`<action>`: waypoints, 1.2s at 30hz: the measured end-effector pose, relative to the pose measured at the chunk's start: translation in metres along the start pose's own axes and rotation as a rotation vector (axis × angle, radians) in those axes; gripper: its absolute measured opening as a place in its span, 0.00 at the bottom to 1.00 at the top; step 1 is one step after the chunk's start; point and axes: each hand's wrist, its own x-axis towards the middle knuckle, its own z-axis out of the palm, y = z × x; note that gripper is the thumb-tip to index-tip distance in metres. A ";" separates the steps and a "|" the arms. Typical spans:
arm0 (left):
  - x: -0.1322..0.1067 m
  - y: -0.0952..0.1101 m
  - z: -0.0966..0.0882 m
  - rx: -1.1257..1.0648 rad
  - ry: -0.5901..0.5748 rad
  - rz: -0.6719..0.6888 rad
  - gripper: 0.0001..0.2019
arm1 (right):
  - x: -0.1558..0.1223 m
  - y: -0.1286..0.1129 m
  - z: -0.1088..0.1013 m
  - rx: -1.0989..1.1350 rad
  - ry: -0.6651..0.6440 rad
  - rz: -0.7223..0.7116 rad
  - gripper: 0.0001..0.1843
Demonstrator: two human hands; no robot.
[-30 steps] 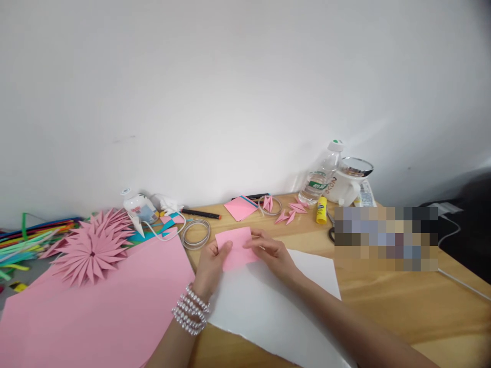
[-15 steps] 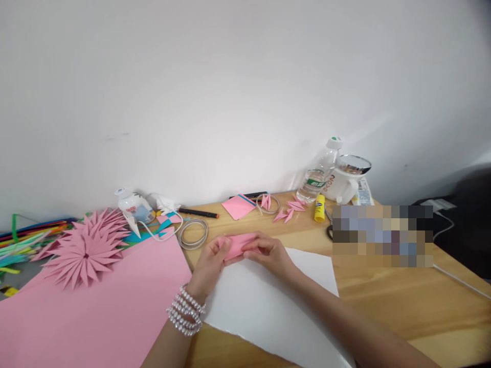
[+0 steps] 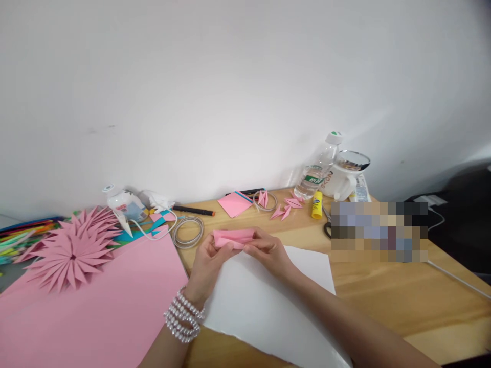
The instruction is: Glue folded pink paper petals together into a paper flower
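Between my two hands is a small folded piece of pink paper (image 3: pixel 235 236), held just above the far edge of a white sheet (image 3: pixel 264 304). My left hand (image 3: pixel 212 260) grips its left end, thumb in front and fingers behind. On the right end, my right hand (image 3: pixel 267 251) pinches the paper between thumb and fingers. A crease or opening runs along the paper's front. Beyond my hands lie a pink paper square (image 3: pixel 235 204) and several small folded pink pieces (image 3: pixel 286 207).
Left are a large pink sheet (image 3: pixel 103 306), spiky pink paper flowers (image 3: pixel 72 255), a white bottle (image 3: pixel 125 204) and a coiled cable (image 3: pixel 187 232). At the back right stand a water bottle (image 3: pixel 314 174), a glue stick (image 3: pixel 317 205), scissors (image 3: pixel 327 228) and a white mug (image 3: pixel 339 181).
The pink paper has been turned more level and shows a fold along its front. My left thumb has moved down to its lower edge. The view has shifted slightly.
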 end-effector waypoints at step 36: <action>0.000 -0.008 0.003 -0.092 0.129 -0.035 0.20 | -0.002 0.004 0.002 -0.022 0.155 0.130 0.11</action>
